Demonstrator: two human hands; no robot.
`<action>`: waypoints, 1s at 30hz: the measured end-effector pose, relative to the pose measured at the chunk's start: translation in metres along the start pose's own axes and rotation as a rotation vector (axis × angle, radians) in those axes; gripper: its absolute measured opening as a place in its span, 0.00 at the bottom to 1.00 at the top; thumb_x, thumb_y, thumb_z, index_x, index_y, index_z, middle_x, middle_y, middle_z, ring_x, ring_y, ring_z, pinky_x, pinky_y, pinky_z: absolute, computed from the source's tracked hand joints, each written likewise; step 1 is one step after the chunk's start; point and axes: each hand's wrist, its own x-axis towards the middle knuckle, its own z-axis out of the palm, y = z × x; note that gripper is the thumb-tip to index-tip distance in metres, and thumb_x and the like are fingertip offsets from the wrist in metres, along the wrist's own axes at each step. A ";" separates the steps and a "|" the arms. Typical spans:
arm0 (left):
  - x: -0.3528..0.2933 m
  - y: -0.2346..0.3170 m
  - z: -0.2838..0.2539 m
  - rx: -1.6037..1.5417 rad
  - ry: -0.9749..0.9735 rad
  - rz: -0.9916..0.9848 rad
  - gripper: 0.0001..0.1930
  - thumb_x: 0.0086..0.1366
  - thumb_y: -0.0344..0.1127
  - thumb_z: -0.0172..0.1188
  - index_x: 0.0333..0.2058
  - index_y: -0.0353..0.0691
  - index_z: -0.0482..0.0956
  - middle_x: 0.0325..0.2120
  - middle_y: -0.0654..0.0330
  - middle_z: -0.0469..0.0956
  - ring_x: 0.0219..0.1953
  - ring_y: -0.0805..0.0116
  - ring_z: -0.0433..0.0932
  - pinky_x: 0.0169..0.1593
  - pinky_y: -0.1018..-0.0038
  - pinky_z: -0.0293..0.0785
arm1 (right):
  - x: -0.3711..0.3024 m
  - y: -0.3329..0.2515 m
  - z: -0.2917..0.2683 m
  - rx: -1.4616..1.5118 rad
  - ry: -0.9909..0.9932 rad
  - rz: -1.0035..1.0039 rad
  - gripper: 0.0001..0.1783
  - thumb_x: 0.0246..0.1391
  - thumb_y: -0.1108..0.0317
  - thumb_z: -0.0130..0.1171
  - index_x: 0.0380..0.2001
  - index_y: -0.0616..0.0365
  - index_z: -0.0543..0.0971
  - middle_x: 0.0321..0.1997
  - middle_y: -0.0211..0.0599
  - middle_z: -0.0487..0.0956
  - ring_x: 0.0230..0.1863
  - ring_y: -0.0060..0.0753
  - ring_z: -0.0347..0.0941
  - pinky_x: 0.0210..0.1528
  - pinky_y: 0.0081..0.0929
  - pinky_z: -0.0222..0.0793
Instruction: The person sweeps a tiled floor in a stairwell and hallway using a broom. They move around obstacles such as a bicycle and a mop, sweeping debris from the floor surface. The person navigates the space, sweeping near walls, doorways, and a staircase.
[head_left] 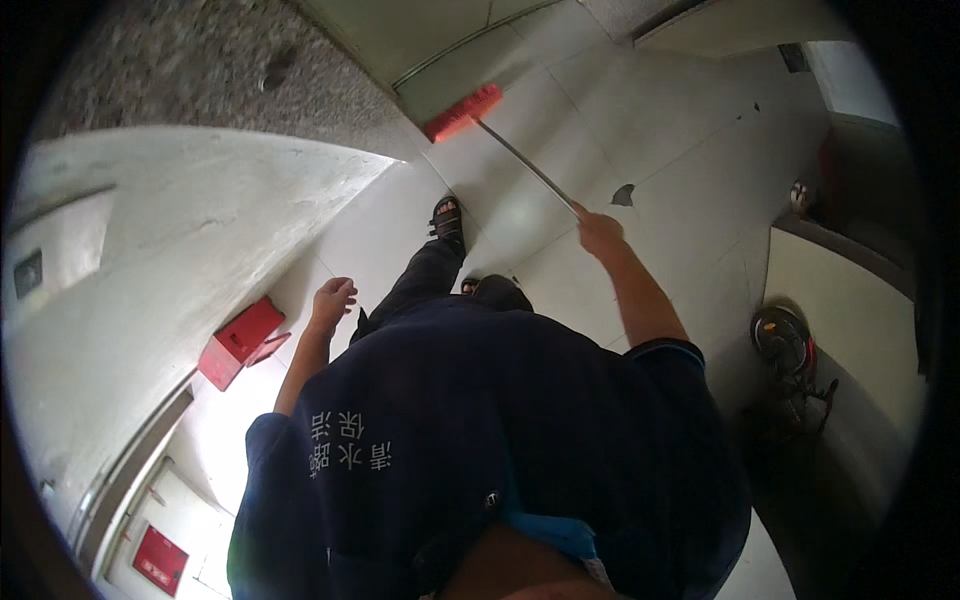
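Note:
My right hand (pixel 600 234) is closed round the upper part of a broom's thin metal handle (pixel 530 165). The handle runs away to the far left, down to a red broom head (pixel 463 112) that rests on the tiled floor beside a doorway's edge. At my left side, my left hand (pixel 335 298) hangs with its fingers loosely bent and apart, holding nothing. Between the hands and below them, one of my feet in a dark sandal (pixel 447 220) is stepping forward; the other sandal is mostly hidden by my clothes.
A dark scrap (pixel 623 195) lies on the pale floor tiles (pixel 640 130). On the left are a white wall (pixel 200 210) and a red box (pixel 243 340) standing at its foot. A wheeled vehicle (pixel 785 335), partly in shadow, stands against the right wall.

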 end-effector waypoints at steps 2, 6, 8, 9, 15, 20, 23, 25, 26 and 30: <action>0.010 0.029 -0.002 -0.024 -0.012 0.033 0.17 0.57 0.42 0.51 0.41 0.36 0.71 0.31 0.57 0.76 0.29 0.70 0.74 0.30 0.76 0.70 | -0.027 0.033 -0.011 -0.121 -0.076 0.115 0.25 0.54 0.62 0.43 0.56 0.35 0.56 0.27 0.42 0.76 0.29 0.42 0.73 0.30 0.40 0.67; 0.020 0.064 0.010 -0.008 -0.044 -0.010 0.17 0.57 0.42 0.52 0.40 0.36 0.71 0.30 0.58 0.76 0.29 0.70 0.74 0.29 0.76 0.70 | -0.078 0.076 -0.053 -0.212 -0.038 0.052 0.22 0.54 0.60 0.44 0.54 0.38 0.60 0.23 0.39 0.75 0.25 0.40 0.73 0.27 0.38 0.68; 0.021 0.073 0.025 -0.009 -0.070 -0.038 0.17 0.57 0.42 0.52 0.40 0.36 0.72 0.29 0.59 0.76 0.28 0.71 0.74 0.29 0.76 0.69 | -0.101 0.084 -0.076 -0.206 -0.058 -0.028 0.22 0.54 0.60 0.44 0.53 0.39 0.61 0.22 0.39 0.74 0.24 0.40 0.72 0.27 0.39 0.67; 0.020 0.077 0.033 -0.008 -0.083 -0.052 0.16 0.57 0.42 0.52 0.39 0.37 0.72 0.29 0.59 0.76 0.28 0.71 0.74 0.29 0.76 0.69 | -0.105 0.081 -0.084 -0.193 -0.065 -0.089 0.21 0.54 0.60 0.44 0.53 0.39 0.61 0.21 0.39 0.74 0.24 0.40 0.72 0.26 0.39 0.67; 0.006 0.100 0.094 -0.026 -0.071 -0.104 0.15 0.56 0.41 0.53 0.39 0.38 0.73 0.28 0.61 0.76 0.27 0.73 0.74 0.28 0.77 0.69 | -0.026 0.037 -0.075 -0.134 -0.126 -0.401 0.19 0.53 0.60 0.44 0.50 0.36 0.65 0.24 0.42 0.75 0.25 0.45 0.73 0.26 0.41 0.67; -0.019 0.117 0.152 0.010 -0.043 -0.145 0.15 0.56 0.42 0.54 0.38 0.39 0.73 0.28 0.61 0.76 0.26 0.74 0.74 0.28 0.77 0.69 | 0.074 0.065 -0.051 -0.088 -0.030 -0.498 0.14 0.52 0.59 0.44 0.43 0.37 0.70 0.21 0.39 0.75 0.25 0.43 0.73 0.27 0.41 0.67; -0.023 0.127 0.183 0.049 -0.094 -0.168 0.15 0.56 0.42 0.54 0.37 0.38 0.74 0.27 0.62 0.76 0.26 0.73 0.74 0.27 0.77 0.69 | 0.067 0.140 -0.059 -0.163 -0.143 -0.347 0.16 0.51 0.58 0.46 0.46 0.37 0.67 0.22 0.39 0.75 0.24 0.42 0.73 0.26 0.41 0.67; -0.019 0.134 0.196 0.029 -0.105 -0.169 0.15 0.56 0.41 0.54 0.37 0.38 0.73 0.27 0.61 0.76 0.26 0.73 0.74 0.27 0.77 0.70 | 0.039 0.188 -0.069 -0.123 -0.105 -0.253 0.18 0.52 0.58 0.45 0.48 0.36 0.65 0.21 0.38 0.75 0.24 0.41 0.73 0.26 0.41 0.66; -0.016 0.139 0.201 0.027 -0.117 -0.155 0.15 0.56 0.41 0.53 0.37 0.37 0.73 0.27 0.61 0.76 0.26 0.73 0.74 0.27 0.77 0.70 | 0.026 0.205 -0.075 -0.101 -0.113 -0.226 0.18 0.53 0.58 0.44 0.49 0.36 0.65 0.21 0.39 0.75 0.24 0.42 0.72 0.26 0.41 0.66; -0.001 0.154 0.208 0.004 -0.119 -0.121 0.15 0.56 0.41 0.53 0.38 0.37 0.73 0.27 0.61 0.76 0.26 0.73 0.74 0.27 0.77 0.70 | -0.011 0.231 -0.115 -0.189 -0.109 -0.190 0.19 0.54 0.59 0.44 0.51 0.38 0.64 0.20 0.40 0.74 0.22 0.42 0.72 0.26 0.40 0.67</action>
